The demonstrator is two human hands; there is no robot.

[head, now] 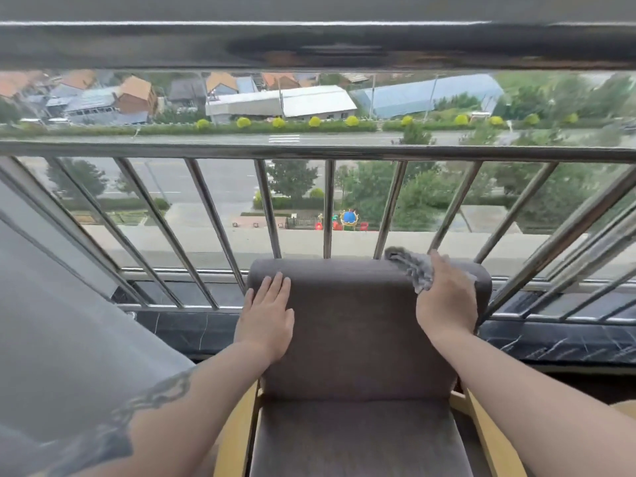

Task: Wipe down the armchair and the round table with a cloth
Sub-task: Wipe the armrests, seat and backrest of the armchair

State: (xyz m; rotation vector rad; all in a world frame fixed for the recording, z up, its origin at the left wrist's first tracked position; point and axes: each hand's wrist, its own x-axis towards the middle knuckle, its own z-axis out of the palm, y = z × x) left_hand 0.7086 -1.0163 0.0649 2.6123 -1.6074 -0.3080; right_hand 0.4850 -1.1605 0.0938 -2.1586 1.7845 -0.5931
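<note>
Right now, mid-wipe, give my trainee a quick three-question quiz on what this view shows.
1. True or false: the left hand holds the cloth.
2. Where on the armchair is the cloth? A) seat B) top right of the backrest C) left armrest
3. What stands directly behind the backrest?

Key: 1 false, it lies flat and empty on the backrest; the right hand holds the cloth. 2 B. 3 A metal railing.

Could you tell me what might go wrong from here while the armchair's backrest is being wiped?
1. The cloth, held by the right hand at the backrest's top right corner, sits close to the railing bars; a loose grip might drop it behind the chair.
2. The left hand rests flat on the backrest, so hard pushing could shift the armchair toward the railing.
</note>
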